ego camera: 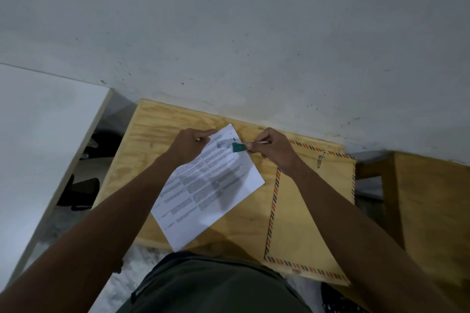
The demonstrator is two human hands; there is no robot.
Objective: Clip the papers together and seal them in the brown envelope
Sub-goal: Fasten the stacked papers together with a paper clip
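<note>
Overhead: left hand [188, 146] grips printed white papers [208, 185] at top corner; right hand [269, 151] pinches green binder clip [238, 147] onto their edge. Flat brown envelope [305, 211], striped border, on plywood tabletop [152, 134].

The papers [208, 185] lie at a slant on the wooden board [152, 134], their near corner reaching past the board's front edge toward the person's lap. The left hand [189, 146] sits on the papers' far left corner; the right hand [270, 148] is just right of their far edge, with the binder clip [238, 147] between its fingertips and the sheet, on the papers' far right edge. The envelope [310, 211] lies on the board to the right of the papers, under the right forearm, its near end overhanging the board's front edge. Its metal clasp [321, 159] is at the far end, right of the right hand. A wall [229, 33] stands behind the board, a white table [38, 134] lies to its left, and a wooden stool [432, 198] stands to its right.
</note>
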